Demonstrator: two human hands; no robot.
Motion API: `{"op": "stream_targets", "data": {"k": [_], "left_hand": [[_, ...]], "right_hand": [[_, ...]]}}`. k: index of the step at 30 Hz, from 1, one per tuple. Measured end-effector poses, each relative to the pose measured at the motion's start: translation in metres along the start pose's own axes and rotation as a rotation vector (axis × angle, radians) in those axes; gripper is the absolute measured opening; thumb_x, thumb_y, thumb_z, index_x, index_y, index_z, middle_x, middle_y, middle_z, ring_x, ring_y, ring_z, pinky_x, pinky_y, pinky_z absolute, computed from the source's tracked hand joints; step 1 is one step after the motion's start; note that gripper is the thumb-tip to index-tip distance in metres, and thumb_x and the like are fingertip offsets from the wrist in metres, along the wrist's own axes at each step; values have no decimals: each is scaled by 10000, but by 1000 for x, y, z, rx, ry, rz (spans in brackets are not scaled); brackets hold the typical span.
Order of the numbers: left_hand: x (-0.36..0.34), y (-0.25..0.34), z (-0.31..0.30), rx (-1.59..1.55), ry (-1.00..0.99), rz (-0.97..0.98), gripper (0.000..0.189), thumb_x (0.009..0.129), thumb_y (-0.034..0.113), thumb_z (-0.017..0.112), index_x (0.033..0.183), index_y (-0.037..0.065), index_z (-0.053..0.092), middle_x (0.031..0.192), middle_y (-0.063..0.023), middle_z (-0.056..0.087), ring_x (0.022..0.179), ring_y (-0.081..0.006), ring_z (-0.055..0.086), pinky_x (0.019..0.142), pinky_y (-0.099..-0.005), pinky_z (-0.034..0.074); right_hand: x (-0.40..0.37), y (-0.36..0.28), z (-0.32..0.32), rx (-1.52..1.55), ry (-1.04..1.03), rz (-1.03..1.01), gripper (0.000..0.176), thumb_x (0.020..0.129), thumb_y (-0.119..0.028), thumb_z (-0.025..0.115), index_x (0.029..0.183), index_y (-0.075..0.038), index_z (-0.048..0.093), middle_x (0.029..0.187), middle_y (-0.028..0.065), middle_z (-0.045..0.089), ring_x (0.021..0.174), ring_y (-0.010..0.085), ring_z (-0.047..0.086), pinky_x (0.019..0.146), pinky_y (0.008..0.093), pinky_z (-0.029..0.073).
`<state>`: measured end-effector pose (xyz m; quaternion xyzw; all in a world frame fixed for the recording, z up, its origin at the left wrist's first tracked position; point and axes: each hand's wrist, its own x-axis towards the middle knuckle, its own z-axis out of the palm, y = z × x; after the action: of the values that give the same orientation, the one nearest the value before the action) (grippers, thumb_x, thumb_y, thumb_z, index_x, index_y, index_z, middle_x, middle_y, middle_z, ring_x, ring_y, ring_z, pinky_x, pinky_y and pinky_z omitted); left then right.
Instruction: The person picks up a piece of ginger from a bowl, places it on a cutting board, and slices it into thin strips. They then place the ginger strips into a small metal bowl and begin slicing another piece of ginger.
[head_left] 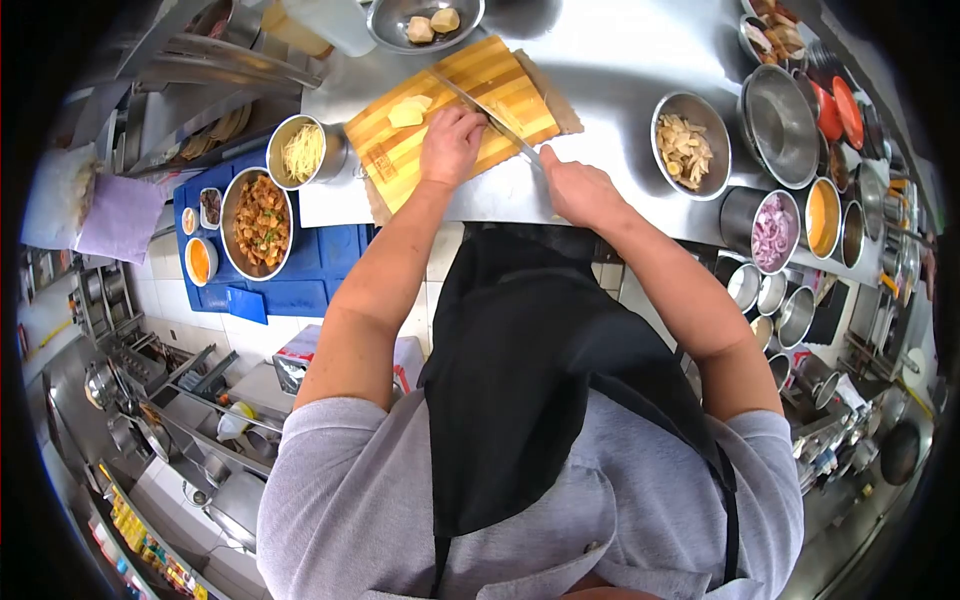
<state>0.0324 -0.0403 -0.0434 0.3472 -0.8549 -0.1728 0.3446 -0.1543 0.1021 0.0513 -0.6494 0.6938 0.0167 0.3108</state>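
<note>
Steel counter [620, 60]: fills the upper middle of the frame. Its near edge runs just above the black apron. A bare stretch lies to the right of the board.
Blue tray [310, 262]: left of centre, below the counter's left edge, with bowls crowded on its left half and the right half bare.
Cutting board [400, 150]: striped wood, upper centre, set at a slant. Its lower left corner comes close to the counter's near edge, and a brown mat shows past the board's right and lower left edges.
Large bowl [260, 222]: on the blue tray, full of an orange-brown chunky dish.
Empty steel bowl [780, 125]: upper right, tilted, just beside the bowl of slices.
Bowl of slices [690, 150]: right of the board, well apart from it across bare steel.
Bowl of shreds [303, 150]: pale strips, just beside the board's left edge.
Top bowl [425, 25]: at the upper edge of the frame, just past the board's far corner, holding two pale lumps.
Left hand [450, 145]: on the middle of the board, fingers curled and pressed together, knuckles toward the blade. It seems to be holding something down, but the hand hides it.
Right hand [580, 190]: at the board's lower right edge, fist wrapped around the knife handle.
Knife [505, 128]: the blade lies diagonally across the board, alongside the left fingers.
Pale pieces [408, 112]: on the board, up and left of the left hand, clear of the blade.
</note>
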Motion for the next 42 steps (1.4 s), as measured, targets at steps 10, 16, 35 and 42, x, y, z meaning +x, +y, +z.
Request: {"op": "stream_targets", "data": {"k": [10,16,35,42], "left_hand": [[-2,2,-2,-20,18,13,102,775,44,744,858,104,735,876,-56,654,888,-284,630,802,-396,543],[-1,0,-1,-33,30,30,107,768,33,738,851,101,731,871,-56,654,885,-285,631,798,-396,541],[0,0,-4,-31,-11,34,99,778,31,745,858,84,720,881,-59,689,877,-283,641,794,-388,537],[1,0,-5,-18,-41,32,89,784,47,743,863,84,722,884,-54,690,887,-278,639,813,-384,535]], "right_hand": [[-2,-12,-5,3,-59,61,323,890,-15,488,1207,19,442,955,279,719,934,440,711,803,546,545],[-3,-14,-7,8,-70,73,311,888,-16,495,1194,20,448,960,285,718,938,445,710,807,548,544],[0,-18,-4,6,-56,69,302,896,-18,487,1192,21,444,939,283,718,925,450,710,819,542,543],[-6,-29,-33,-21,-125,84,344,878,3,505,1215,26,441,927,278,720,899,442,715,801,544,549]]}}
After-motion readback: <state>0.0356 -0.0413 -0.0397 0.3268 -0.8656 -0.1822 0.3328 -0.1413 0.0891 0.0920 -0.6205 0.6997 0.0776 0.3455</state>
